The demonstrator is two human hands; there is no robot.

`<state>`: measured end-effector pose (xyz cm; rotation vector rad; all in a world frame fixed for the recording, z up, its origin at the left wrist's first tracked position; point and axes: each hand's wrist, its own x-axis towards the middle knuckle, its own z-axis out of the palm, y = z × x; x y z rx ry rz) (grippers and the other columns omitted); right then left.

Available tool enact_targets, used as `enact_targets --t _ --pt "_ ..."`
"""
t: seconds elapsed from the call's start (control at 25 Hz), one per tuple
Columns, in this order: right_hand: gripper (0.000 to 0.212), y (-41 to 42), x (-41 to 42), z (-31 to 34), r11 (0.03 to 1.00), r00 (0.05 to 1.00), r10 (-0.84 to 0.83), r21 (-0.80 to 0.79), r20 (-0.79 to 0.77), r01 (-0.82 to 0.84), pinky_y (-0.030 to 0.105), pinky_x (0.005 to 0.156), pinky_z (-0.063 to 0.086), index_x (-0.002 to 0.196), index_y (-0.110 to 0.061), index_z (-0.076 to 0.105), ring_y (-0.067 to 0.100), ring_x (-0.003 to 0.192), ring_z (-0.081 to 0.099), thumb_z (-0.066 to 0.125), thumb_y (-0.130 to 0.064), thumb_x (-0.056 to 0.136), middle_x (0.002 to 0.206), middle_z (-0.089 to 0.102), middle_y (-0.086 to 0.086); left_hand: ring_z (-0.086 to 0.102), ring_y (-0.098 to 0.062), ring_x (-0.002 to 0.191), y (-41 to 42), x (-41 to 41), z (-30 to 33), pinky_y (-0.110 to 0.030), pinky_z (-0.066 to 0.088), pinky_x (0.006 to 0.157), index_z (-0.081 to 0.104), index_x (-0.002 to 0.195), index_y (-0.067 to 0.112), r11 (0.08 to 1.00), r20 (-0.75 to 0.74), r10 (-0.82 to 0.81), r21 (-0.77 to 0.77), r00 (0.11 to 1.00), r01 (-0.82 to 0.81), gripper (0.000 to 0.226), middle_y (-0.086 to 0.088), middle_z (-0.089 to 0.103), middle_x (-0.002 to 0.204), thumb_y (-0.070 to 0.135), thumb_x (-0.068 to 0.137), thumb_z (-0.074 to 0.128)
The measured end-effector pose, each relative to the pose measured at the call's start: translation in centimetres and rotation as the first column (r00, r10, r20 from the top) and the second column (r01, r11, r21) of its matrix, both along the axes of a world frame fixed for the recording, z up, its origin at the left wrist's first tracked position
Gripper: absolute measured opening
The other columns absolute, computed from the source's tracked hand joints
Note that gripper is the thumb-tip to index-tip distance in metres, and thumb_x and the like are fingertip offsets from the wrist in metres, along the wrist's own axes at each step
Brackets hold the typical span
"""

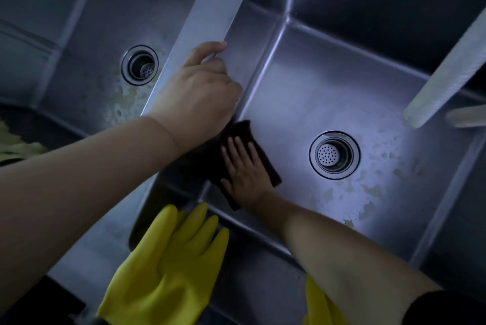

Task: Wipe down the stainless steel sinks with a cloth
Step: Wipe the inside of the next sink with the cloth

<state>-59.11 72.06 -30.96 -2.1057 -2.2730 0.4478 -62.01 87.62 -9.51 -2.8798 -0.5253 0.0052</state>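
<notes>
A right hand [246,169] presses flat, fingers spread, on a dark cloth [263,164] in the right-hand sink's [342,82] near-left corner, its long axis running toward the divider [210,9], which the left hand [198,93] grips.

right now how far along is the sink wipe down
Early on. In hand: the right hand presses the dark cloth flat on the right basin floor near the divider, which the left hand grips. Left: residue patches beside the right drain and across the left basin.
</notes>
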Motion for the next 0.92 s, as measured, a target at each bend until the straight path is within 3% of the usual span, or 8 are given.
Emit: enact_targets --t 0.12,0.24,0.36,0.52,0.68,0.8,0.92 --pt "0.066 -3.4 -2.0 -0.2 0.964 0.963 0.267 0.025 -0.029 -0.266 0.046 0.116 0.005 0.145 -0.016 0.037 0.027 0.142 0.025 0.046 -0.046 0.086 0.152 0.031 0.011 0.056 -0.026 0.065 -0.2 0.2 0.3 -0.036 0.026 0.112 0.059 0.057 0.014 1.000 -0.023 0.000 0.008 1.000 0.000 0.019 -0.002 0.051 0.049 0.006 0.074 0.055" --pt "0.057 -3.8 -0.7 -0.8 0.851 0.846 0.525 0.069 -0.093 -0.521 0.044 0.115 0.012 0.139 -0.022 0.046 0.024 0.139 0.034 0.049 -0.045 0.088 0.148 0.040 0.005 0.056 -0.025 0.064 -0.2 0.2 0.3 -0.037 0.027 0.112 0.058 0.057 0.015 1.000 -0.039 -0.009 0.021 0.999 0.010 0.018 -0.001 0.049 0.049 0.005 0.073 0.055" --pt "0.058 -1.2 2.7 -1.4 0.768 0.757 0.641 0.099 -0.128 -0.633 0.045 0.118 0.008 0.138 -0.017 0.048 0.028 0.139 0.034 0.040 -0.046 0.089 0.147 0.042 0.008 0.056 -0.025 0.066 -0.1 0.3 0.1 -0.037 0.026 0.112 0.058 0.059 0.015 0.999 -0.039 -0.031 0.031 0.999 0.032 0.017 0.000 0.049 0.050 0.004 0.072 0.056" --pt "0.065 3.1 7.9 -1.4 0.869 0.868 0.488 0.137 -0.092 -0.475 0.046 0.117 0.014 0.142 -0.016 0.043 0.028 0.141 0.028 0.048 -0.047 0.085 0.150 0.037 0.007 0.056 -0.025 0.067 0.3 0.1 -0.2 -0.037 0.026 0.113 0.053 0.060 0.018 0.999 0.008 -0.043 0.026 0.999 0.042 0.019 0.000 0.049 0.052 0.004 0.073 0.055" --pt "0.076 8.4 13.2 -0.5 0.971 0.973 0.226 0.073 0.037 -0.229 0.046 0.116 0.011 0.147 -0.011 0.029 0.033 0.142 0.023 0.039 -0.052 0.084 0.153 0.029 0.013 0.057 -0.024 0.069 0.5 0.1 -0.4 -0.038 0.026 0.113 0.051 0.061 0.020 0.999 0.053 -0.047 -0.016 0.997 0.048 0.021 0.001 0.049 0.054 0.004 0.076 0.053" --pt "0.076 12.6 16.3 0.3 0.999 0.988 -0.016 0.044 0.152 0.009 0.044 0.118 0.007 0.150 -0.008 0.017 0.030 0.145 0.012 0.029 -0.053 0.090 0.156 0.019 0.015 0.056 -0.025 0.068 0.8 0.0 -0.5 -0.038 0.025 0.114 0.050 0.062 0.019 0.999 0.053 -0.045 -0.015 0.998 0.046 0.023 0.000 0.048 0.055 0.001 0.076 0.049" --pt "0.075 16.1 18.3 0.6 0.964 0.948 -0.264 0.040 0.175 0.261 0.041 0.119 0.001 0.151 -0.007 0.005 0.024 0.147 0.000 0.023 -0.051 0.093 0.159 0.004 0.009 0.056 -0.026 0.070 0.8 -0.2 -0.6 -0.038 0.025 0.114 0.051 0.064 0.018 0.999 0.040 -0.050 -0.010 0.998 0.051 0.023 -0.001 0.048 0.055 -0.001 0.074 0.043"
